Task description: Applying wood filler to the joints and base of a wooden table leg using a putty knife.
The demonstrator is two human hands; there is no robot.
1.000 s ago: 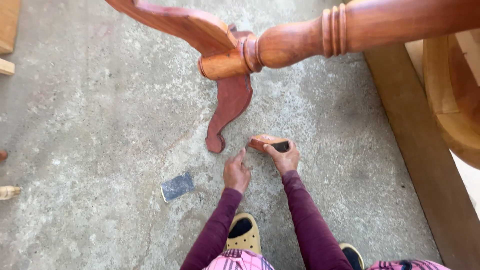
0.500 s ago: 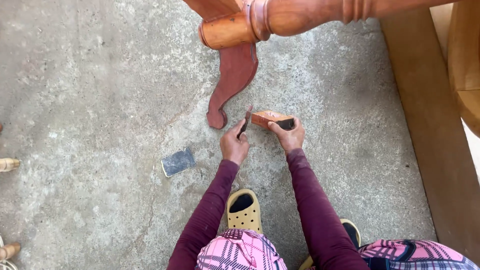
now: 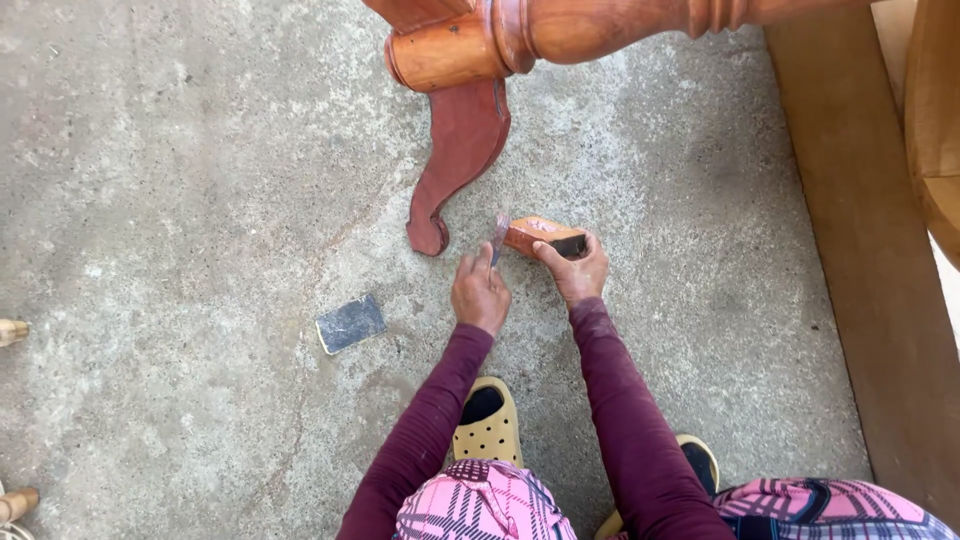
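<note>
**Head view: two hands work a small wooden block on a concrete floor**

Head camera looks straight down at a grey concrete floor [image 3: 180, 180], rough and speckled, which fills most of the frame. Along the right edge runs a long pale wooden plank [image 3: 865, 300], and at the far right corner a curved piece of light wood is partly cut off. Across the far side lies a turned reddish-brown furniture post [image 3: 560, 30], with a curved carved leg [image 3: 455, 160] reaching down from it so that its foot rests on the floor just left of the hands.

Two maroon sleeves [image 3: 620, 400] reach forward from the near edge, above a pink plaid garment [image 3: 485, 505] and tan perforated clogs [image 3: 485, 425].

Right hand [image 3: 575, 270] is closed over the near end of a small orange-brown wooden block [image 3: 540, 235], pressing it against the floor. Left hand [image 3: 480, 290] is curled in a pinch around a thin flat piece, seemingly sandpaper [image 3: 498, 238], held upright against the block's left end.

Left of the hands, apart from them, a small dark rectangular sheet [image 3: 350, 323] lies flat on the floor.
</note>
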